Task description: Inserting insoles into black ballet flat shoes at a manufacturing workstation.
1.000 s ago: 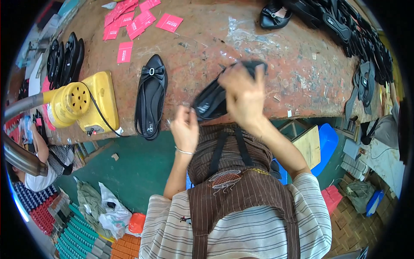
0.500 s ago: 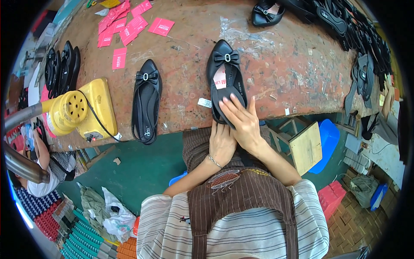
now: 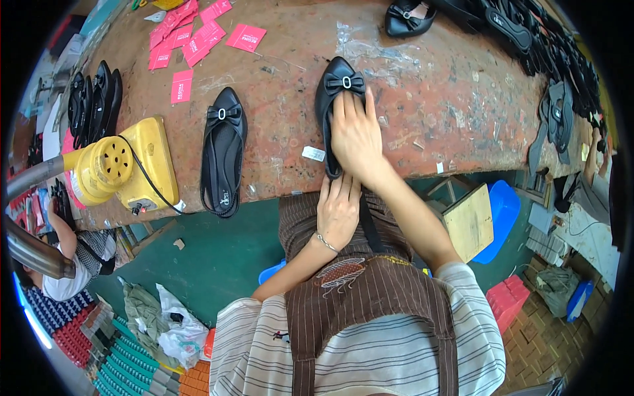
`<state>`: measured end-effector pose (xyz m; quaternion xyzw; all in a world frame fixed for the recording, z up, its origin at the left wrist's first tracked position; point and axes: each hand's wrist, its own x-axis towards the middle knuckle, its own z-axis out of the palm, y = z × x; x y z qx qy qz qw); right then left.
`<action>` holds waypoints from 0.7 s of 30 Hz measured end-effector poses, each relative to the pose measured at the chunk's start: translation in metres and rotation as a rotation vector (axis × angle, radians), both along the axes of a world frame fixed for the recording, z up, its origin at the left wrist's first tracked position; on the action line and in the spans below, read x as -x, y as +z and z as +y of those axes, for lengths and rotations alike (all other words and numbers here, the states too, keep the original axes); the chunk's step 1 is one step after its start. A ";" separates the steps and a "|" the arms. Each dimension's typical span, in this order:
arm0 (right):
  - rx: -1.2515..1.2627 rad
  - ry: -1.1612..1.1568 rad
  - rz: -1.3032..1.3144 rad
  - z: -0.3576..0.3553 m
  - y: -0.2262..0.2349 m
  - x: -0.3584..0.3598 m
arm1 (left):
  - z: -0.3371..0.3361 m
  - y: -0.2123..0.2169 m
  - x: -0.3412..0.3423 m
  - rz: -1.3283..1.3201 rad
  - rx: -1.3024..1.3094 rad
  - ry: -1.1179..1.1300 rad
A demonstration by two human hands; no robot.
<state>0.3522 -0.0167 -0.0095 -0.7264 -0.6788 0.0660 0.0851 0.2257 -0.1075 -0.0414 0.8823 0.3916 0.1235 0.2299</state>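
Note:
A black pointed slingback shoe (image 3: 325, 99) with a bow and pale buckle lies on the bench in front of me, toe pointing away. My right hand (image 3: 358, 138) reaches into it, fingers stretched forward beneath the bow and thumb apart along the side. The fingertips are hidden inside the shoe, and the hand covers most of the insole. At the heel end, my left hand (image 3: 339, 211) touches the shoe with straight, slightly spread fingers; its thumb is out of sight. To the left lies a similar black shoe (image 3: 224, 152), its dark insole showing.
Pink cards (image 3: 205, 43) lie scattered at the far left. A yellow machine (image 3: 135, 168) stands on the bench's left side. Black shoes and straps (image 3: 535, 39) pile up at the far right. A small white label (image 3: 313, 154) lies beside the shoe. Below are a wooden stool (image 3: 469, 223) and blue tub (image 3: 503, 214).
My right hand has slid forward from the heel into the shoe, and the dark insole under it is now covered. My left hand's fingertips now show at the heel.

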 end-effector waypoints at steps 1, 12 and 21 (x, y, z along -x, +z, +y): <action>0.083 0.013 -0.027 0.003 -0.001 -0.001 | 0.000 0.000 0.000 -0.005 -0.034 0.012; 0.269 0.016 0.031 0.022 -0.013 0.000 | 0.003 0.001 0.002 -0.029 -0.010 -0.001; 0.124 0.379 0.066 0.018 0.000 -0.037 | 0.031 0.060 0.019 -0.318 0.137 0.133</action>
